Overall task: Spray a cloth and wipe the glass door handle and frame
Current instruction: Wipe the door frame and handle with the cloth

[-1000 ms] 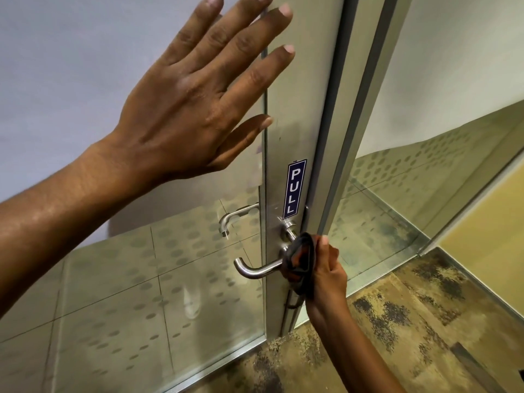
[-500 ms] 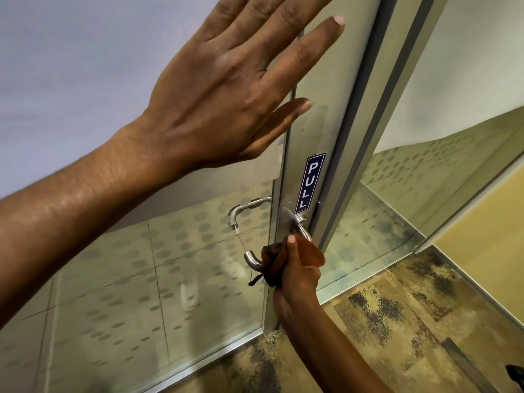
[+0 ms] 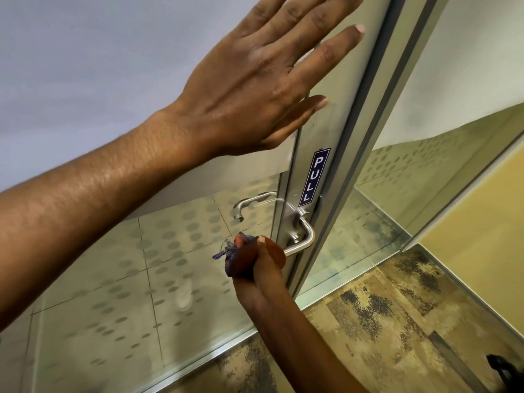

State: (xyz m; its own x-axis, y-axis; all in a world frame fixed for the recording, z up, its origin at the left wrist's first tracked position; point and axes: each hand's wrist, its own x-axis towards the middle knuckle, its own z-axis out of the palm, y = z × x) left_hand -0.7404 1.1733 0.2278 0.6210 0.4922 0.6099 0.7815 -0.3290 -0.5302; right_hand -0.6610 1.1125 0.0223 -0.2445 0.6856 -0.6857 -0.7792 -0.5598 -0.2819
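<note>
My left hand (image 3: 261,80) lies flat with spread fingers against the frosted glass door (image 3: 85,66), fingertips reaching the silver metal frame (image 3: 334,131). Lower down, my right hand (image 3: 255,268) is closed around a dark blue cloth (image 3: 226,255), wrapped over the free end of the steel lever handle (image 3: 303,236). Frayed cloth threads stick out to the left of my fist. A blue PULL sticker (image 3: 313,177) sits on the frame just above the handle's mount. A second lever (image 3: 249,202) shows through the glass on the far side.
The door's bottom rail (image 3: 198,361) meets a mottled brown and tan carpet (image 3: 382,316). To the right stands a fixed glass panel (image 3: 425,171) with a dotted pattern, then a yellow wall (image 3: 482,208). A dark object (image 3: 502,367) lies at the lower right edge.
My right hand has slid the cloth leftward along the lever, from near its mount out to its free end. The view has shifted, so my left hand sits further right on the glass.
</note>
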